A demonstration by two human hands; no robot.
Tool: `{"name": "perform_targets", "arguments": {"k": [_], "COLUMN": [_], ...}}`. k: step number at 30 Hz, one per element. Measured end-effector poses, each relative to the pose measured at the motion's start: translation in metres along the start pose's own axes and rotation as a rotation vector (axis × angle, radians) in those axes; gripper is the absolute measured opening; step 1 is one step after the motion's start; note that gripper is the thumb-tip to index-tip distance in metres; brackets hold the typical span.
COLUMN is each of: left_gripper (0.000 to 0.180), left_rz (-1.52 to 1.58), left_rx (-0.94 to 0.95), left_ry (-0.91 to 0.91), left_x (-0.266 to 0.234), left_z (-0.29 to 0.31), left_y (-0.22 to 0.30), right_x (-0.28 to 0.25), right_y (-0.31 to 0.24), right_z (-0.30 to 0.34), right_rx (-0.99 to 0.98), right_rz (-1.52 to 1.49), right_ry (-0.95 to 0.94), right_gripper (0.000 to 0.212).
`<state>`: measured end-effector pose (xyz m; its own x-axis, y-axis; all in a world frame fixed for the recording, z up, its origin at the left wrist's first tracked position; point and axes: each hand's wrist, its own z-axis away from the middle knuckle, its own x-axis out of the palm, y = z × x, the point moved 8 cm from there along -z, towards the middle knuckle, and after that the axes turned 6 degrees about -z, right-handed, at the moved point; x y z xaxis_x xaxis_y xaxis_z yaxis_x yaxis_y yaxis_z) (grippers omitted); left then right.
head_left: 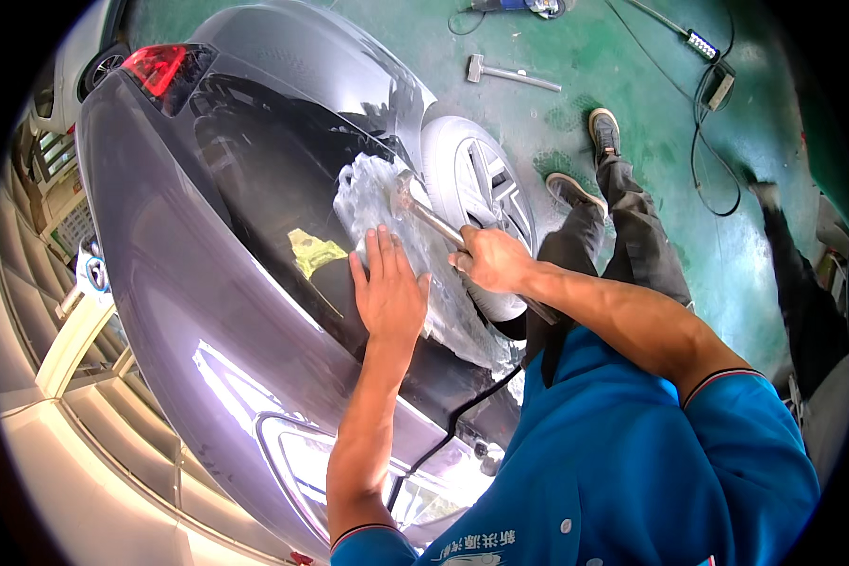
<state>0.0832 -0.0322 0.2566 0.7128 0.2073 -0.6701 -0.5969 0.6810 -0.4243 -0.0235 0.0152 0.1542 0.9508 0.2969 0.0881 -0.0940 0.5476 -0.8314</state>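
Note:
My left hand [389,286] lies flat on the side panel of a dark grey car [283,123], fingers stretched out. Beneath and beyond its fingertips is a sanded, bare-metal patch [368,193] with ragged edges. My right hand [495,259] is wrapped round the handle of a hammer [434,219]. The hammer's head is at the upper part of the bare patch, close above the wheel arch; whether it touches the metal I cannot tell. A yellowish filler patch [316,252] shows on the panel left of my left hand.
The car's wheel [481,184] is right of the panel, beside my legs. A second hammer [514,74] lies on the green floor [632,57]. A blue power tool [523,7] is at the top edge. A black cable [698,141] curls at the right. A red tail light [160,71] sits far left.

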Motion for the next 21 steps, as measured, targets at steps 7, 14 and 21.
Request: {"name": "perform_targets", "arguments": {"k": [7,14,21], "left_gripper": [0.071,0.071,0.071], "left_rz": [-0.032,-0.02,-0.053], "left_rx": [0.033,0.026,0.023], "left_ry": [-0.021,0.007,0.003], "left_x": [0.006,0.006,0.009], "left_z": [0.0,0.007,0.0], "left_y": [0.004,0.008,0.009], "right_x": [0.001,0.002,0.003], "right_y": [-0.001,-0.001,-0.001], "right_z": [-0.001,0.004,0.007], "right_rx": [-0.042,-0.051,-0.013], "right_rz": [0.036,0.023,0.005], "right_ry": [0.094,0.191,0.172], "right_gripper": [0.039,0.039,0.041]}}
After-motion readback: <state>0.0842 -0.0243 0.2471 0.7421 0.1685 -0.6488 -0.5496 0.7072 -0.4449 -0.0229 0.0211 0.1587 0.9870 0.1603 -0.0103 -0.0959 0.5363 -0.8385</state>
